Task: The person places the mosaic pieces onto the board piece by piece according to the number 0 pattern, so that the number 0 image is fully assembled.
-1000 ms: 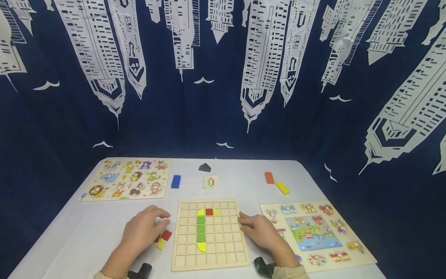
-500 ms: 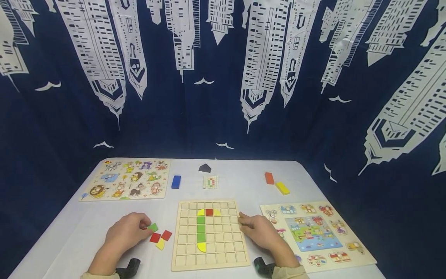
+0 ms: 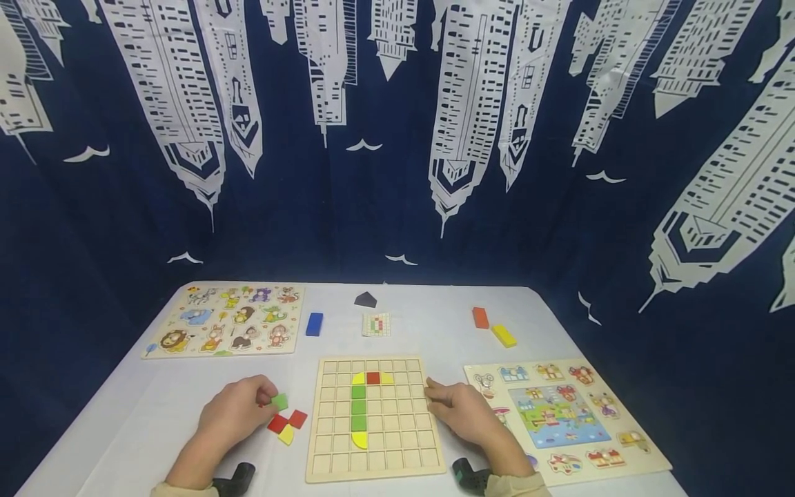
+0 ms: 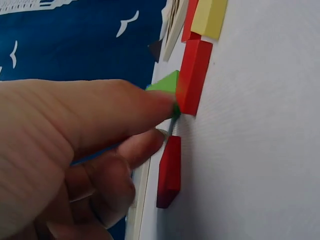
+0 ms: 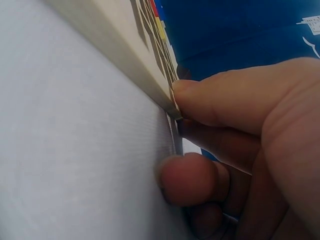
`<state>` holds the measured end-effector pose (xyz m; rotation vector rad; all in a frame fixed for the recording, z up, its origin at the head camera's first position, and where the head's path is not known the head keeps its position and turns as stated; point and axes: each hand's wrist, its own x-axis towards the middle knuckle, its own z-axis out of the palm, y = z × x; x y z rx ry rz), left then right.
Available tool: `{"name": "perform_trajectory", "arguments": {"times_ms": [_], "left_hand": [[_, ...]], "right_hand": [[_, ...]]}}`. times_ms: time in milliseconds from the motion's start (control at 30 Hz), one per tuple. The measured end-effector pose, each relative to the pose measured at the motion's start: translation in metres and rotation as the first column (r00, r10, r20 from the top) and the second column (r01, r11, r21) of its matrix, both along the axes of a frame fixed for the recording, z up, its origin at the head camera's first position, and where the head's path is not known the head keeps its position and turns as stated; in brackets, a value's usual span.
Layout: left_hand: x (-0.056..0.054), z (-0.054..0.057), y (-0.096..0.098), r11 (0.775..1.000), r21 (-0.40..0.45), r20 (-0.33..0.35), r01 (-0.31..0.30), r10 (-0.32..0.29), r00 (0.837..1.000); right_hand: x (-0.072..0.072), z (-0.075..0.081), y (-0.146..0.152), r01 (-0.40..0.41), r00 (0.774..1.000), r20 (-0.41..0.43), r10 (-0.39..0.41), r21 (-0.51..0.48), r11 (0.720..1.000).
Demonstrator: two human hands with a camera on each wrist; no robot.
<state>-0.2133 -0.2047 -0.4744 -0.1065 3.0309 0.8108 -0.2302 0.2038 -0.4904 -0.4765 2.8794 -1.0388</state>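
My left hand [image 3: 231, 413] pinches a small green square tile [image 3: 280, 401] between thumb and forefinger, left of the wooden grid board [image 3: 410, 459]. Just by its fingertips lie two red tiles [image 3: 298, 419] and a yellow quarter-round tile [image 3: 286, 435]. Another red tile [image 4: 169, 172] shows below the fingers in the left wrist view; the hand hides it from the head view. Several yellow, red and green tiles [image 3: 358, 407] sit in the board's cells, forming a hook shape. At the board's right edge, my right hand [image 3: 459, 412] grips the rim [image 5: 150, 75], thumb on top.
A small pattern card [image 3: 376, 324] lies beyond the board, between a blue block [image 3: 314, 324] and red [image 3: 480, 317] and yellow [image 3: 504, 335] blocks. A dark pentagon piece [image 3: 365, 299] lies behind it. Picture puzzles flank the table: animals [image 3: 223, 321] left, vehicles [image 3: 562, 421] right.
The left hand moved left and down from beside the board to the loose tiles, took the green tile, and then shifted slightly right with it. The right hand stays at the board's edge.
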Motion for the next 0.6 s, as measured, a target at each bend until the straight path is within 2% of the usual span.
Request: {"name": "perform_trajectory", "arguments": {"times_ms": [267,367,467,600], "left_hand": [[0.001,0.002,0.005,0.998,0.055,-0.043,-0.01,0.012,0.999],[0.002,0.002,0.011,0.991,0.134,-0.057,-0.009,0.017,0.998],[0.003,-0.001,0.024,0.96,0.28,-0.049,-0.005,0.02,0.999],[0.009,-0.003,0.052,0.893,0.449,-0.034,0.032,-0.018,0.999]], "right_hand": [[0.0,-0.002,0.0,0.009,1.0,-0.018,-0.009,0.007,1.0],[0.0,-0.002,0.0,0.008,1.0,-0.013,-0.008,0.009,1.0],[-0.001,-0.003,0.0,0.005,1.0,-0.008,-0.005,0.014,1.0],[-0.001,-0.003,0.001,0.002,1.0,-0.008,-0.002,0.018,1.0]]}}
